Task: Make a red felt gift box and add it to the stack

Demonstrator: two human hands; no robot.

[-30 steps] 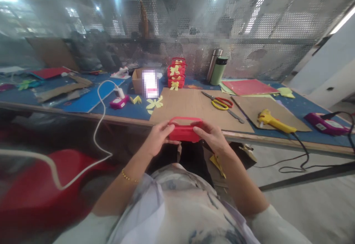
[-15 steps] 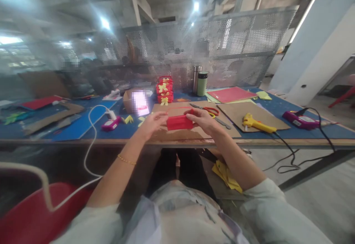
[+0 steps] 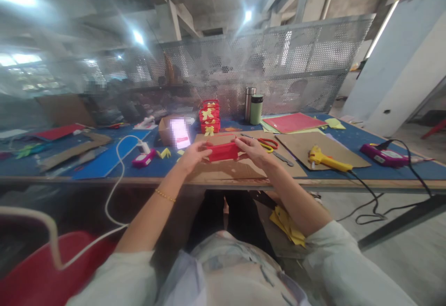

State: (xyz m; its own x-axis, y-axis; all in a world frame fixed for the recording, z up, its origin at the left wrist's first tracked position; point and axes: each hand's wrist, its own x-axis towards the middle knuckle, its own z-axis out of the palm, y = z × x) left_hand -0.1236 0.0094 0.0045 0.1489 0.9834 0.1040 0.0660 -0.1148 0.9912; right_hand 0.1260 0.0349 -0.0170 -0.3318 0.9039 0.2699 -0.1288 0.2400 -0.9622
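Between my two hands, over the brown cardboard [image 3: 223, 171], is a small red folded-paper box [image 3: 223, 152]. My left hand [image 3: 193, 155] grips its left end, thumb in front and fingers behind. At the right end my right hand [image 3: 253, 151] pinches it the same way. Scissors with red and yellow handles [image 3: 268, 144] lie just beyond my right hand, and a grey metal blade [image 3: 283, 159] sits beside them. Behind the box stands a stack of red paper boxes with yellow bows [image 3: 209, 118].
A yellow glue gun [image 3: 329, 159] rests on another cardboard piece [image 3: 358, 161] at the right, its cord running off the edge. A lit phone [image 3: 180, 133] leans on a carton [image 3: 165, 130]. Green [image 3: 256, 110] and steel flasks [image 3: 248, 104] stand behind. A white cable [image 3: 116, 157] hangs at left.
The red box has tipped in my hands, so its front face looks narrower. Both hands keep their hold on its ends. The whole view has shifted slightly.
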